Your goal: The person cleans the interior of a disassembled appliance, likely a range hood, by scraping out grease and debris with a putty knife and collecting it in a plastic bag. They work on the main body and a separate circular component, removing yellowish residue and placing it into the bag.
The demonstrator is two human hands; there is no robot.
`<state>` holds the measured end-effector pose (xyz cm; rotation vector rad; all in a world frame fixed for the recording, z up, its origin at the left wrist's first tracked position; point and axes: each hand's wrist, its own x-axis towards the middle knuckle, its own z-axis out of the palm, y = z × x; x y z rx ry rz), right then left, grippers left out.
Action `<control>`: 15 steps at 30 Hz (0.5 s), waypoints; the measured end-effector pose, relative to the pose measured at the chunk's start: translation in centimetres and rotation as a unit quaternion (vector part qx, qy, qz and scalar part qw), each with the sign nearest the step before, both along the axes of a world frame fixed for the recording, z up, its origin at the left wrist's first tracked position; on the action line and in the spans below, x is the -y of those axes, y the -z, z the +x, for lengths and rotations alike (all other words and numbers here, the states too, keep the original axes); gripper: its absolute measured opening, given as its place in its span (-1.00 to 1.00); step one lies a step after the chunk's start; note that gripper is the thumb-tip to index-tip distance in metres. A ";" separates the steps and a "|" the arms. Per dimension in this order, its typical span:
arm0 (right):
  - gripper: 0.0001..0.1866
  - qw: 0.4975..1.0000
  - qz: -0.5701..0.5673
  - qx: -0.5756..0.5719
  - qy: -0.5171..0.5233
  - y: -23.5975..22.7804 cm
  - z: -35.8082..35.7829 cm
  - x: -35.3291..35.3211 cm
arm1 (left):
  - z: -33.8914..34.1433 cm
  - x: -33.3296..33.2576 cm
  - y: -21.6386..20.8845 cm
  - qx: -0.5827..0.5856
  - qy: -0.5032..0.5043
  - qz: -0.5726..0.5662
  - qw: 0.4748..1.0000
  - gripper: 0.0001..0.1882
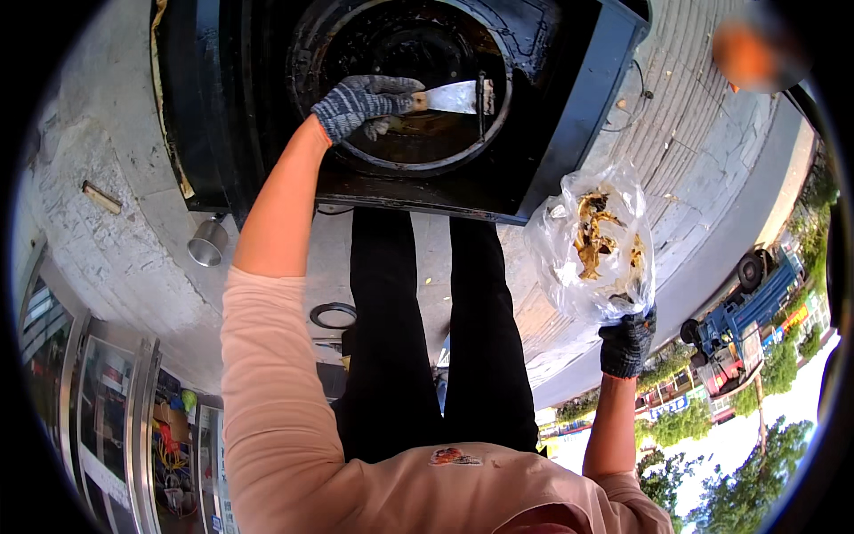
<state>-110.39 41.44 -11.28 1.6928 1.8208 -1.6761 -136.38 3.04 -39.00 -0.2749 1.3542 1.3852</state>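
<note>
Clearly, the left hand (360, 105), in a grey knit glove, has its fingers (391, 86) curled tight around the handle of a flat metal scraper (455, 96). The blade lies level, pointing to the right, over the round opening of a black appliance housing (569, 133). Inside that opening sits a dark, grimy circular pan (400, 147) with a pale metal rim; the scraper's blade hangs above its right half, and whether the edge touches the pan cannot be told.

Well apart, lower on the right, the right hand (626, 343) wears a dark glove. Its fingers (633, 322) are closed on the gathered lower edge of a clear plastic bag (594, 236), holding it up just beside the housing's right corner. Brownish-yellow scraps (594, 233) lie inside the bag.

Between the two arms, the person's black trousers (427, 338) run down the middle of the view, and a pink sleeve (267, 383) covers the left upper arm. A small metal cup (207, 243) stands on the pale concrete ground (116, 133) left of the housing, with a dark ring (332, 314) lying nearer the legs.
</note>
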 end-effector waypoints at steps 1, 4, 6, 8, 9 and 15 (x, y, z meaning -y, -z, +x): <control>-0.47 1.000 -0.004 -0.013 0.009 0.1 0.1 -0.3 | 0.6 0.7 -2.2 -0.010 -0.028 0.022 0.999 -0.58; -0.58 0.999 -0.021 -0.016 0.028 -0.8 -0.8 0.6 | 1.9 0.3 -9.5 0.024 -0.027 0.020 0.999 -0.59; -0.62 0.998 -0.043 -0.027 0.040 -1.8 -1.2 1.2 | 4.2 -2.6 -14.4 0.016 -0.028 0.044 0.998 -0.60; -0.64 0.995 -0.065 -0.055 0.052 -2.5 -0.6 1.4 | 4.9 -6.3 -20.5 0.048 0.034 -0.009 0.998 -0.60; -0.65 0.997 -0.046 -0.052 0.032 -2.7 -0.3 1.5 | 6.1 -7.8 -21.7 0.016 0.038 0.012 0.999 -0.55; -0.51 0.989 -0.075 -0.056 -0.111 -6.0 -0.8 3.9 | 12.5 -13.6 -27.2 0.069 0.008 0.034 0.997 -0.55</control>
